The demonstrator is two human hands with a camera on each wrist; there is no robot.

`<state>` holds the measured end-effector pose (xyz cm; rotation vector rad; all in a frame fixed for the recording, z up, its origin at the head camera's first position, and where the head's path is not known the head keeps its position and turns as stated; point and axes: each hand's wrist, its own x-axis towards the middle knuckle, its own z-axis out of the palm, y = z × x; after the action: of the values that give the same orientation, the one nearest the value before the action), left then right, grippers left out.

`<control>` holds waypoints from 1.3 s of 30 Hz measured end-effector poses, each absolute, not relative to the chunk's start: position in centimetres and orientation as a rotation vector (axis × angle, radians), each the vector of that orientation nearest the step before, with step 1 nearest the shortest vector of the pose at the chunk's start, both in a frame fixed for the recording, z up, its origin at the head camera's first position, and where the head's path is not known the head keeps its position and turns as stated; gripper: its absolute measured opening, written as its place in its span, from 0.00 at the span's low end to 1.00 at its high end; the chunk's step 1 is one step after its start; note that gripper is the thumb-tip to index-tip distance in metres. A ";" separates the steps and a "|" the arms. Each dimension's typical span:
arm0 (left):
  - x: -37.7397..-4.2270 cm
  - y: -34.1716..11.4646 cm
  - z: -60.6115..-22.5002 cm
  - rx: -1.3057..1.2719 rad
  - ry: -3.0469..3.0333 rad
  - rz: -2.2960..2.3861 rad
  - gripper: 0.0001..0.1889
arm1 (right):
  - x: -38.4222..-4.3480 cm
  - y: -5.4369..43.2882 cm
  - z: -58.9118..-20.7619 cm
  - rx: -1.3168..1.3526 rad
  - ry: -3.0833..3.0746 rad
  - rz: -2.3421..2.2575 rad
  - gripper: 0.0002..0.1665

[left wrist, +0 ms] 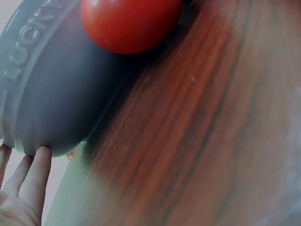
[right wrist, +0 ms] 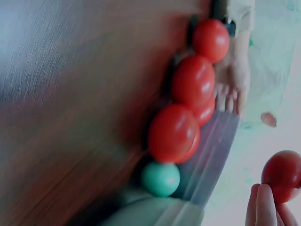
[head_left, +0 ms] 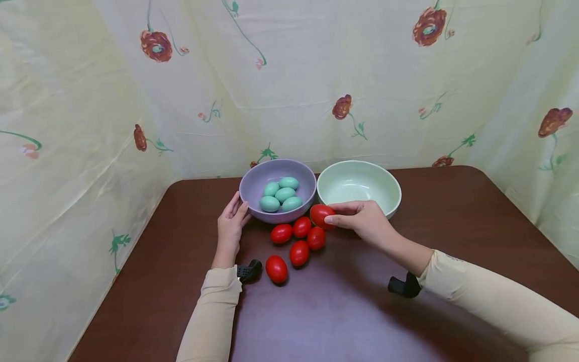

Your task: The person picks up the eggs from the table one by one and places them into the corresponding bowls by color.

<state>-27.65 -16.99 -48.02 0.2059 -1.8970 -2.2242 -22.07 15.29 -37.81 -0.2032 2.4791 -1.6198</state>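
My right hand (head_left: pixel 362 218) pinches a red egg (head_left: pixel 320 215) between thumb and fingers, above the table by the front of the pale green bowl (head_left: pixel 389 193). That egg (right wrist: pixel 282 172) also shows in the right wrist view. On the left, my left hand (head_left: pixel 230 229) touches the outer side of the purple bowl (head_left: pixel 253 213); its fingers (left wrist: pixel 35 176) look fairly straight in the left wrist view. Several teal eggs (head_left: pixel 285 194) lie inside the purple bowl. Several red eggs (head_left: pixel 299 253) lie on the table in front of it.
In the right wrist view a teal egg (right wrist: pixel 161 179) rests on the table beside the bowls. The brown table (head_left: pixel 149 261) ends at a flowered curtain (head_left: pixel 289 85) behind the bowls. Black wrist cameras (head_left: pixel 404 285) jut from both wrists.
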 end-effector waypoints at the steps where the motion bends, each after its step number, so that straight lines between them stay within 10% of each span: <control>1: -27.6 -17.1 -48.0 0.210 -1.896 -2.221 0.32 | -22.3 15.3 -37.9 -0.198 2.475 -1.636 0.27; 39: -27.9 -17.2 -48.2 0.175 -1.851 -2.263 0.31 | -31.2 18.4 -40.3 0.037 2.769 -1.466 0.30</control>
<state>-27.90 -17.22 -48.16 0.1750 -1.8511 -2.2632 -31.16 18.36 -40.29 0.0367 2.7692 -1.4655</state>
